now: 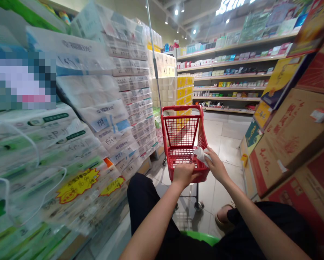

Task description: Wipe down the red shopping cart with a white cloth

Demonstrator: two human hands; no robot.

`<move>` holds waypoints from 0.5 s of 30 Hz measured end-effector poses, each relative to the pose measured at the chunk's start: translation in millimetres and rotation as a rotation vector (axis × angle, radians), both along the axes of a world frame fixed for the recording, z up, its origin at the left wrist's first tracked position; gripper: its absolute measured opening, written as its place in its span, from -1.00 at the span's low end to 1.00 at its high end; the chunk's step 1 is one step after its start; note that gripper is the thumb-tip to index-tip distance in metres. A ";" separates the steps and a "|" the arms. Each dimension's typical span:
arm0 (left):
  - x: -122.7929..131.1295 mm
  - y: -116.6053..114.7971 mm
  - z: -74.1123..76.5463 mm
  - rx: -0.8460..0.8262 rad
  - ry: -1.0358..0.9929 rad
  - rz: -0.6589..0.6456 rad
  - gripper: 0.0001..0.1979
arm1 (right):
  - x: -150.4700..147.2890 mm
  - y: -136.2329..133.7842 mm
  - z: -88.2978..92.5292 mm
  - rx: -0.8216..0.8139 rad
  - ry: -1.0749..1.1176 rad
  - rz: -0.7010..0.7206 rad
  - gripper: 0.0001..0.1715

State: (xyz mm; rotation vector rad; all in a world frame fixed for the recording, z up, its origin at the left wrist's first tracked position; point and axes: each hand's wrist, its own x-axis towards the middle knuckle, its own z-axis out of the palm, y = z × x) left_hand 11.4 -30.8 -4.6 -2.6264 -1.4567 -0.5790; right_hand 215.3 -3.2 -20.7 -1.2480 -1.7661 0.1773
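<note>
Left hand (184,174) closed around the near rim of the red cart (182,135). Right hand (216,167) pinches a white cloth (201,154) against the rim.

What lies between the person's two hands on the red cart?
Head view: a short stretch of the red cart's rim and the white cloth that the right hand holds, beside the left hand.
</note>
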 end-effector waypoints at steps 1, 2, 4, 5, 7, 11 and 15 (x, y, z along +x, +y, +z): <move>0.7 -0.3 0.1 -0.002 -0.004 0.005 -0.55 | -1.4 -9.8 -2.5 0.007 -0.001 -0.009 -0.61; 1.5 -0.7 0.2 -0.002 -0.008 0.006 -0.54 | -3.2 -19.7 -4.4 0.014 -0.002 -0.021 -0.60; 3.4 -1.8 0.7 0.001 -0.016 -0.007 -0.53 | -9.0 -39.1 -5.8 0.038 -0.014 -0.049 -0.60; 4.4 -2.3 0.8 0.003 -0.020 -0.019 -0.54 | -13.3 -48.1 -5.2 0.052 -0.031 -0.060 -0.60; 6.2 -2.8 0.2 -0.001 -0.027 -0.031 -0.56 | -24.5 -63.3 -1.9 0.076 -0.102 -0.070 -0.59; 6.4 -1.0 -3.3 -0.014 -0.023 0.006 -0.63 | -47.2 -78.7 6.2 0.097 -0.248 -0.083 -0.63; 0.2 0.6 -5.1 0.017 -0.031 -0.005 -0.68 | -50.2 -73.6 10.2 0.088 -0.274 -0.069 -0.68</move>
